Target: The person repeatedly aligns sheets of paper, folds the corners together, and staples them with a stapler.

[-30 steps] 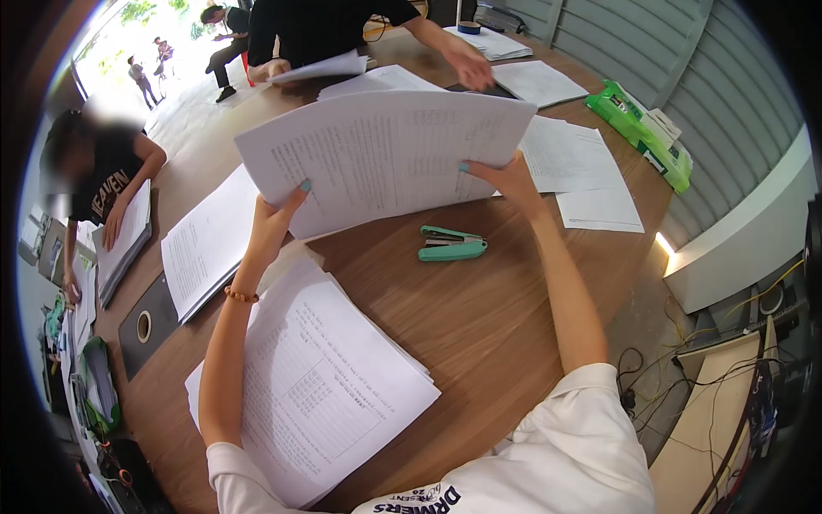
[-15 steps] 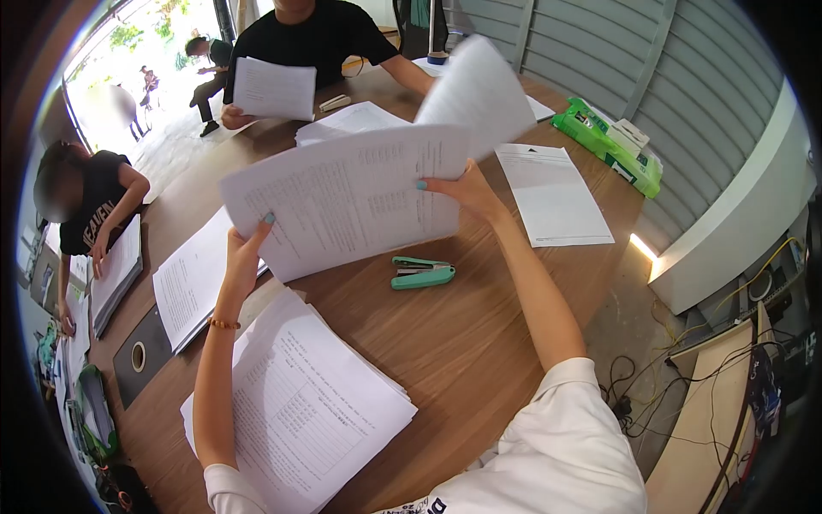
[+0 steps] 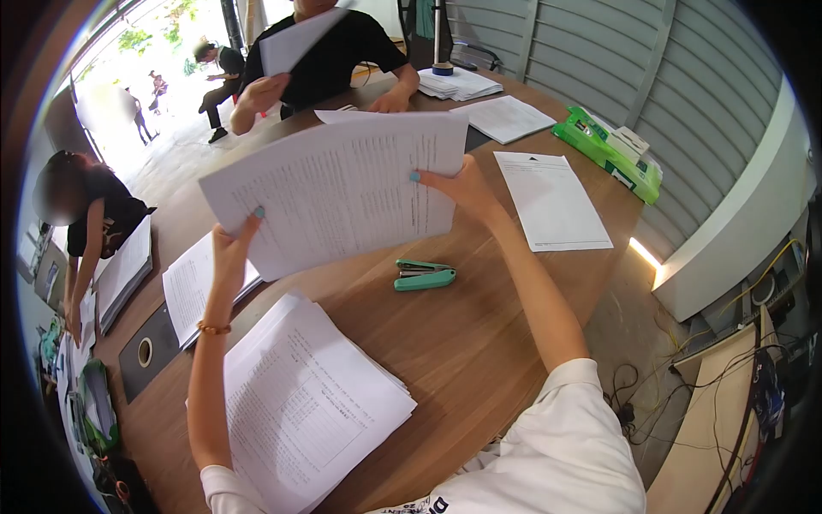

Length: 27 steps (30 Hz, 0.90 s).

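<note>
A sheaf of printed sheets [image 3: 342, 193] is held upright above the table between my two hands. My left hand [image 3: 235, 248] pinches its lower left edge, thumb on the near face. At the lower right edge, my right hand [image 3: 462, 188] grips it the same way. Below the sheaf lies a green stapler [image 3: 425, 275], touched by neither hand. A thick pile of printed sheets [image 3: 312, 403] rests near me, beside my left forearm. Another stack [image 3: 197, 287] lies partly behind my left hand.
Across the wooden table [image 3: 479, 343], a person in black [image 3: 330, 56] holds paper. Another person [image 3: 103, 206] leans over stacks at left. At right are a single sheet [image 3: 555, 201], a green packet [image 3: 608, 154] and more papers [image 3: 505, 118]. Cables hang beyond the table's right edge.
The sheaf and my hands have shifted slightly left in view. Papers at the right have been lifted away, leaving one sheet. The person opposite has raised a sheet and lowered the other hand to the table.
</note>
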### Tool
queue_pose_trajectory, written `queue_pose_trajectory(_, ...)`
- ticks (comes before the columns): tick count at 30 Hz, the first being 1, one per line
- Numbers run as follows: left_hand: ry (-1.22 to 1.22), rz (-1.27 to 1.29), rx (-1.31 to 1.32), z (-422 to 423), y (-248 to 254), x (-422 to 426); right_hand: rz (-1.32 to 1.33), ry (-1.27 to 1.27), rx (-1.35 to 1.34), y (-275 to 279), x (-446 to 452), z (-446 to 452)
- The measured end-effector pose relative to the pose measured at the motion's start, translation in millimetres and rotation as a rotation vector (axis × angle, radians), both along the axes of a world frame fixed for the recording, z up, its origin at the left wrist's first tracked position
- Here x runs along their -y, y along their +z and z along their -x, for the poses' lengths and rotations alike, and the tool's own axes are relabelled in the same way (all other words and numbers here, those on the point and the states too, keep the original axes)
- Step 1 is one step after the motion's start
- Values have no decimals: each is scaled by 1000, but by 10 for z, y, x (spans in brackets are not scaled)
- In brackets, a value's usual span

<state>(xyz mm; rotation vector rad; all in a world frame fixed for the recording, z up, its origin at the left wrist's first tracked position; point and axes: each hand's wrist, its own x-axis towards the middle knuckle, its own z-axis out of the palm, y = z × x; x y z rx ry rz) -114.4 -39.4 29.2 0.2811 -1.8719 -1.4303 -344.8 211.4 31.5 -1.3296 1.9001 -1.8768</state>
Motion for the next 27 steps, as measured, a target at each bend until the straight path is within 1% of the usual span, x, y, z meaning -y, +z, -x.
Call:
queue_pose_trajectory(1, 50, 104, -7, -113, 143, 4, -8, 22, -22, 136, -3, -81)
queue_pose_trajectory(3, 61, 154, 110, -467, 430, 52, -20, 60, -40, 348, 5, -263)
queue_pose_trajectory(6, 169, 110, 184, -1112, 752, -148, -48, 217, 45, 540, 63, -678)
queue_pose_trajectory(7, 203, 1, 197, -1343, 836, -298, -103, 256, 156, 585, 77, -882)
queue_pose_trajectory(8, 242, -111, 212, -1562, 831, -412, -164, 299, 271, 549, 113, -1049)
queue_pose_trajectory(9, 280, -123, 233, -1781, 758, -481, -177, 337, 291, 425, 180, -1168)
queue_pose_trajectory(11, 389, -277, 381, -2282, 591, -641, -182, 522, 488, 89, 308, -1409)
queue_pose_trajectory(12, 474, -317, 390, -2547, 307, -694, -202, 563, 517, -59, 327, -1536)
queue_pose_trajectory(13, 557, -351, 393, -2768, 48, -715, -269, 569, 482, -186, 332, -1635)
queue_pose_trajectory(14, 338, -488, 584, -2891, 31, -726, -328, 571, 433, -283, 353, -1693)
queue_pose_trajectory(15, 292, -434, 507, -2897, 22, -798, -333, 602, 443, -365, 373, -1715)
queue_pose_trajectory(17, 639, 115, 289, -2869, -34, -756, -459, 633, 269, -495, 379, -1724)
queue_pose_trajectory(19, 706, 586, 404, -2634, 271, -689, -454, 645, 277, -487, 357, -1752)
queue_pose_trajectory(21, 405, 662, 539, -2245, 523, -685, -447, 650, 278, -452, 346, -1757)
queue_pose_trajectory(23, 159, 551, 590, -1717, 487, -672, -408, 670, 214, -431, 343, -1756)
queue_pose_trajectory(25, -39, 468, 369, -1195, 261, -616, -411, 663, 193, -408, 358, -1754)
queue_pose_trajectory(26, -48, 466, 369, -1018, 266, -645, -410, 655, 174, -395, 350, -1756)
queue_pose_trajectory(27, -129, 315, 420, -853, 271, -674, -411, 645, 178, -369, 341, -1759)
